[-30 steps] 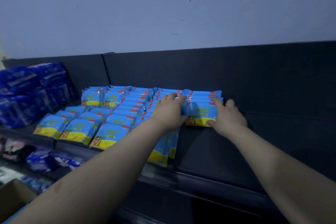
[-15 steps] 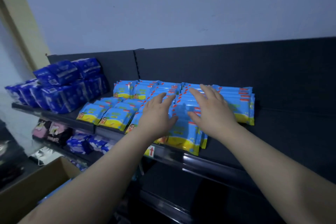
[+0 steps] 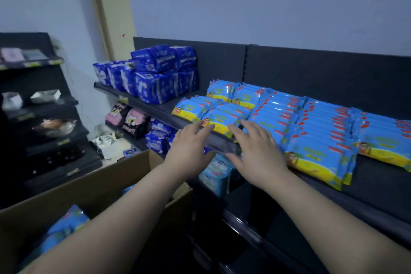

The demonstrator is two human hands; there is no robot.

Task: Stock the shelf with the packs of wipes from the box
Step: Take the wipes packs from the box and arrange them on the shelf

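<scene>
Several blue-and-yellow packs of wipes (image 3: 315, 131) lie in overlapping rows on the dark shelf (image 3: 378, 187). My left hand (image 3: 189, 151) and my right hand (image 3: 255, 151) hover side by side in front of the shelf's front edge, fingers spread, holding nothing. The right hand is just left of the nearest row of packs. At lower left stands the cardboard box (image 3: 93, 187), with a few more blue packs (image 3: 64, 229) showing inside it beside my left forearm.
Dark blue bundled packs (image 3: 155, 78) are stacked at the shelf's left end. Pink, black and blue packages (image 3: 133, 120) fill the lower shelf. A second dark shelving unit (image 3: 44, 118) with small items stands far left. A white pack (image 3: 213, 173) sits below the shelf edge.
Both hands have come off the packs and pulled back toward me, off the shelf. My view has swung left and down, so the box is now in sight.
</scene>
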